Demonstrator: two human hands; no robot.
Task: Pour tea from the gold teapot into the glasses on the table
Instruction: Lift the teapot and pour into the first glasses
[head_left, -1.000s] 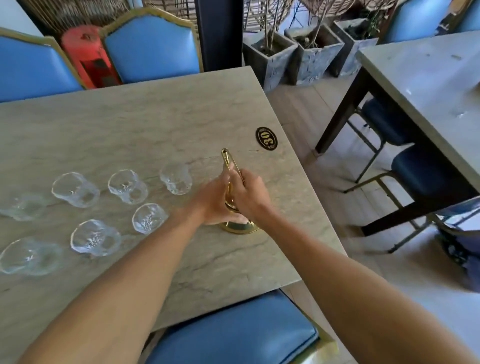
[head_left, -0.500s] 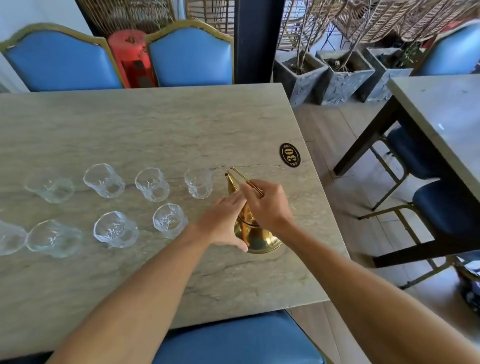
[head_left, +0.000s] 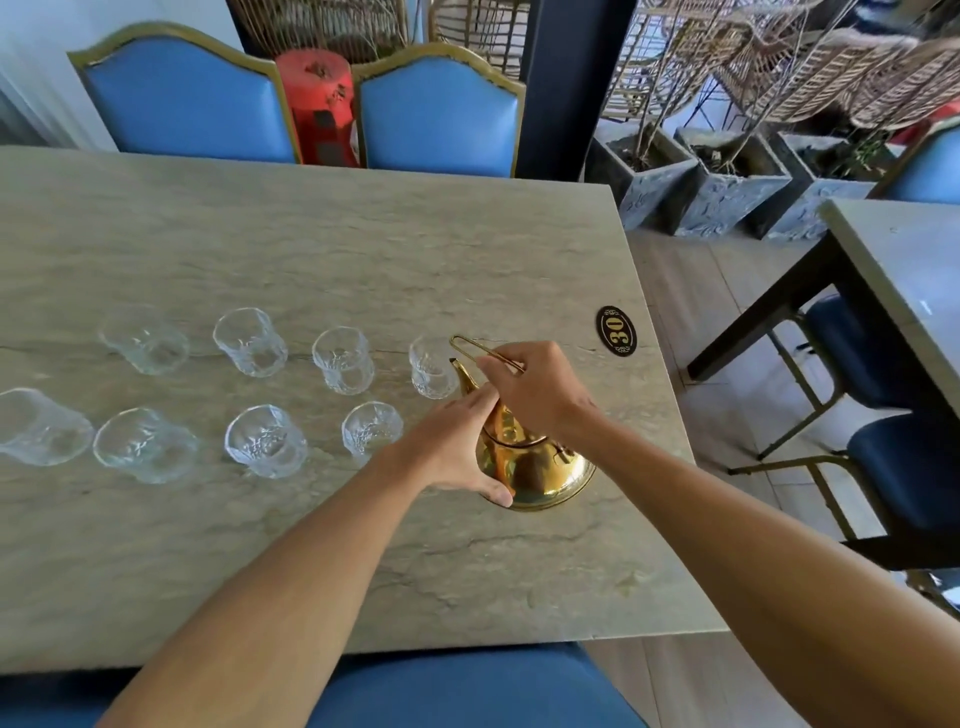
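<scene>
The gold teapot (head_left: 540, 467) stands near the right side of the marble table (head_left: 311, 249), its spout pointing up and left toward the glasses. My right hand (head_left: 540, 389) is closed on its thin wire handle above the lid. My left hand (head_left: 457, 449) rests flat against the pot's left side and lid, thumb near the base. Several clear glasses stand in two rows to the left; the nearest are the far-row glass (head_left: 431, 366) just beyond the spout and the near-row glass (head_left: 371, 428) beside my left hand. All look empty.
A black oval number plate (head_left: 616, 330) reading 30 lies by the table's right edge. Blue chairs (head_left: 436, 114) stand behind the table, another seat (head_left: 467, 691) below me. A second table (head_left: 904, 280) and stone planters (head_left: 727, 176) stand to the right.
The view tilted up and shifted, so the table sits lower in frame. Both hands stay on the teapot; the wire handle has swung from upright toward the left.
</scene>
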